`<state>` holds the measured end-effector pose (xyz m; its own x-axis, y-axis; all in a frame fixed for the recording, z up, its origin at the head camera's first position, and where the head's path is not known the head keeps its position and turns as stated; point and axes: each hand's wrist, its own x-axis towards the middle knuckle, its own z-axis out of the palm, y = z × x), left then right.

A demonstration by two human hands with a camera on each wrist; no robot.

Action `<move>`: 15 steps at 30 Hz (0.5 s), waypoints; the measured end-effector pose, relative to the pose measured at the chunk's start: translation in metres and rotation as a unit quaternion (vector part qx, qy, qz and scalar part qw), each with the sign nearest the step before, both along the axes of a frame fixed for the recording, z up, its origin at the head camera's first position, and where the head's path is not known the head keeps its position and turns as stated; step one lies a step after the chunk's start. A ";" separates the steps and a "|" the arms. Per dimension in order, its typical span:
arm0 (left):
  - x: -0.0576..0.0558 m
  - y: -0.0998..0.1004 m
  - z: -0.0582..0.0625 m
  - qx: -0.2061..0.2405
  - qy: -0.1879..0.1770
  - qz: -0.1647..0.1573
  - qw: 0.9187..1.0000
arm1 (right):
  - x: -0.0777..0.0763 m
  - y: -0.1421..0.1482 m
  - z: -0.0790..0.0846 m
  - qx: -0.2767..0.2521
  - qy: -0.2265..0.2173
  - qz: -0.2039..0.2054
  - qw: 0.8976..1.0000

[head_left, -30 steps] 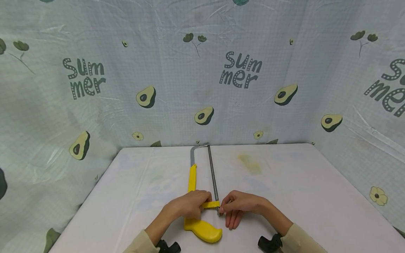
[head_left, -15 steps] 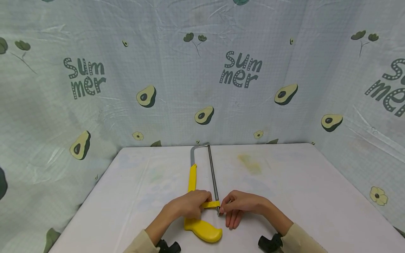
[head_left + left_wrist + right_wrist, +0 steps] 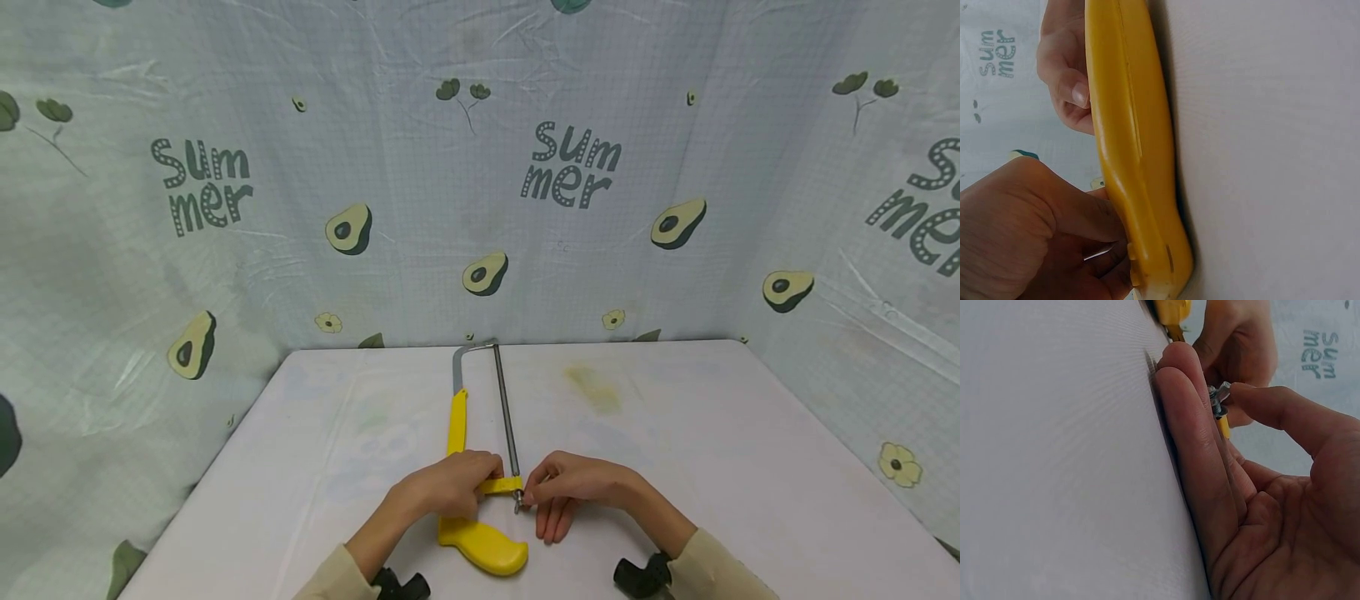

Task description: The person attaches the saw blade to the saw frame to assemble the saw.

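Observation:
A hacksaw with a yellow handle (image 3: 487,550) lies on the white table in the head view, its grey bow (image 3: 457,371) toward the back. The left hand (image 3: 452,485) holds the yellow frame just ahead of the handle; some of its fingers are hidden. At the near end of the saw's metal bar (image 3: 506,417), past a yellow crosspiece (image 3: 501,485), sits a small metal wing nut (image 3: 1224,392). The right hand (image 3: 573,486) has its thumb and index finger on this nut, pinching it. Its other fingers extend down along the tabletop.
The white table (image 3: 660,417) reaches back to a hanging cloth (image 3: 405,167) printed with avocados and lettering. A black wrist camera (image 3: 641,577) is by the right sleeve, and another (image 3: 402,586) is by the left.
The wing nut looks slightly turned, with the right thumb and index finger shifted a little at it. The left hand and the hacksaw stay in place.

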<state>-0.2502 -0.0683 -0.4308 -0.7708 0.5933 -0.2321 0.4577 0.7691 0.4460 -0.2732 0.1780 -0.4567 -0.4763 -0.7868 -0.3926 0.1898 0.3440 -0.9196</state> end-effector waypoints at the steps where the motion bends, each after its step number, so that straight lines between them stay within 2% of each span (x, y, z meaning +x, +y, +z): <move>1: 0.000 0.000 0.000 -0.001 0.000 0.001 1.000 | 0.000 0.000 0.000 -0.001 0.000 0.000 1.000; 15: -0.001 0.001 -0.001 -0.004 0.001 0.006 1.000 | -0.001 0.001 -0.001 -0.005 -0.003 0.000 1.000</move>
